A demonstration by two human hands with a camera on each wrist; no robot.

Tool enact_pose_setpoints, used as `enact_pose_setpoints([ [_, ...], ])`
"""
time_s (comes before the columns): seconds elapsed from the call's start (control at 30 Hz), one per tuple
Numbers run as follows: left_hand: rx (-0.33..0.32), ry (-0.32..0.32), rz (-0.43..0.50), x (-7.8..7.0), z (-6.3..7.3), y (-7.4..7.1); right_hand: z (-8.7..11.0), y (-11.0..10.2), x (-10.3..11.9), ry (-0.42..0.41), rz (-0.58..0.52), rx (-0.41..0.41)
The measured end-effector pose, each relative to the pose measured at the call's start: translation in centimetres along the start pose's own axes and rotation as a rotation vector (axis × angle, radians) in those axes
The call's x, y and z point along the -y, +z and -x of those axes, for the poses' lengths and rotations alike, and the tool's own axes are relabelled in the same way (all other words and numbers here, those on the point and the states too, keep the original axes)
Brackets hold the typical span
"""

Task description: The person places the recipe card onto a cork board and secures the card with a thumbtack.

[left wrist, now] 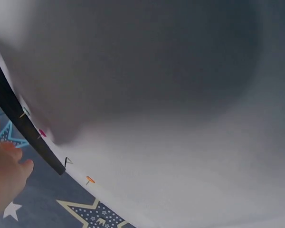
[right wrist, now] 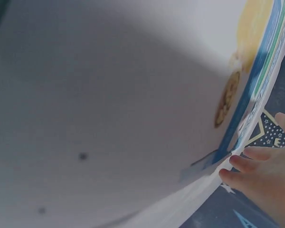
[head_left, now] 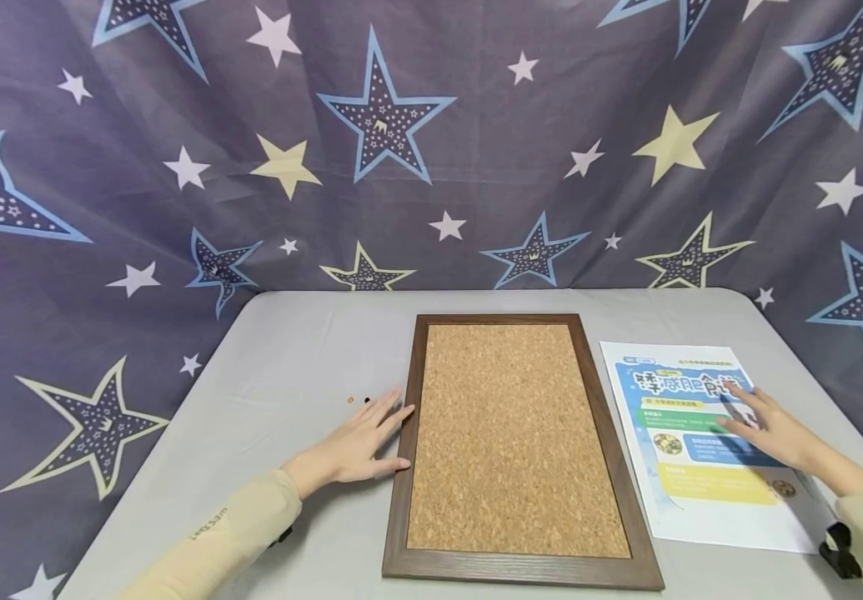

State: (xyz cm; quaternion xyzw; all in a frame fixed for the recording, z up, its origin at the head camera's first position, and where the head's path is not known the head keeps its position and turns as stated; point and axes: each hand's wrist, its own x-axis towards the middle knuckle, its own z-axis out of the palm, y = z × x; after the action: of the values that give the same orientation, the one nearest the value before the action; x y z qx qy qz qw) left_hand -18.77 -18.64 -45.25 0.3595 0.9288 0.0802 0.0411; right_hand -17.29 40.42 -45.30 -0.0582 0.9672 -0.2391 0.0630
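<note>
A cork board (head_left: 517,442) in a dark brown wooden frame lies flat on the table. My left hand (head_left: 356,440) is at its left edge, fingers spread and thumb over the frame; how firmly it touches is unclear. Beyond that hand lie an orange pushpin (head_left: 350,400) and a dark pushpin (left wrist: 66,162), with a pink pushpin (left wrist: 42,133) and a pale green one (left wrist: 24,112) showing in the left wrist view. On the right, my right hand (head_left: 775,429) hovers over or rests on a printed poster (head_left: 682,521), its fingers loosely extended and holding nothing.
The grey-white table (head_left: 303,333) has rounded far corners. Behind and around it hangs a dark purple-grey cloth (head_left: 476,183) patterned with stars. A narrow strip of tabletop separates the board from the poster.
</note>
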Motion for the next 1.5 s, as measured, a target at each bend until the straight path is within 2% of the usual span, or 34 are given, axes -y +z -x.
enact_pose_setpoints([
  [0.23, 0.016, 0.015, -0.008, -0.2, 0.0, 0.2, 0.1, -0.2, -0.7, 0.027, -0.045, 0.004],
  [0.5, 0.029, 0.041, -0.004, -0.6, 0.1, 0.1, 0.0, -0.3, -1.4, -0.005, -0.045, -0.020],
  [0.77, 0.048, 0.029, -0.003, -0.8, 0.2, 0.3, 0.0, -0.1, -1.5, -0.045, -0.067, -0.062],
  [1.1, 0.060, 0.019, 0.007, -0.9, 0.2, 0.4, -0.3, -0.4, -1.9, 0.053, -0.061, -0.082],
  [1.5, 0.048, 0.030, 0.007, -0.9, 0.1, 0.3, -0.3, -1.0, -2.3, 0.116, -0.065, -0.057],
])
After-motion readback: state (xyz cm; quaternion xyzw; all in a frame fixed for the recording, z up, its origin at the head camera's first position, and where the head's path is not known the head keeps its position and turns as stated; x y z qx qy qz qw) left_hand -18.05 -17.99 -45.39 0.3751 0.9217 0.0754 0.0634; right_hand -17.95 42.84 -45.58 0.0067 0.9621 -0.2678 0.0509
